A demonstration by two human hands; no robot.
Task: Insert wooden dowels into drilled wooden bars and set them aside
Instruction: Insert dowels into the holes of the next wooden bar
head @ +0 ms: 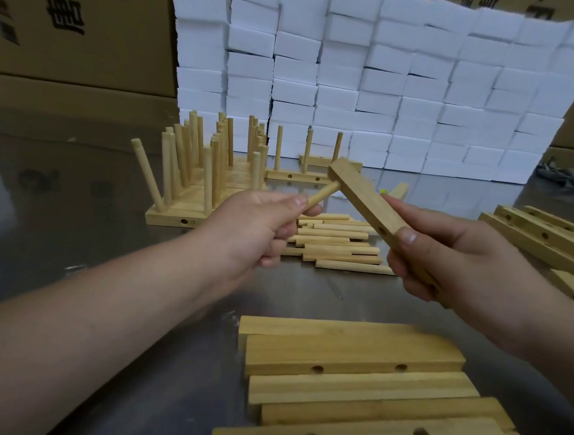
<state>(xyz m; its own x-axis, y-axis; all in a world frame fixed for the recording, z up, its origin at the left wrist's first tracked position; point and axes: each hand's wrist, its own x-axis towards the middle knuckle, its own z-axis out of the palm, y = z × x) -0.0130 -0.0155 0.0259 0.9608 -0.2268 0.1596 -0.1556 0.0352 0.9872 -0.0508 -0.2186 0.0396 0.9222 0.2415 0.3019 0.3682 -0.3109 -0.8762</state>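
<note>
My right hand [447, 254] grips the near end of a drilled wooden bar [362, 199], held tilted above the table with its far end up. My left hand [261, 222] pinches a wooden dowel [323, 194] whose tip meets the bar's left side near its far end. A pile of loose dowels [338, 245] lies on the steel table [74, 200] below my hands. Finished bars with upright dowels [207, 170] stand at the back left, and two more [302, 175] sit behind them.
Several bare drilled bars [352, 370] are stacked at the table's near edge, and more bars [548, 238] lie at the right. A wall of white foam blocks [392, 81] and cardboard boxes [71, 22] close off the back.
</note>
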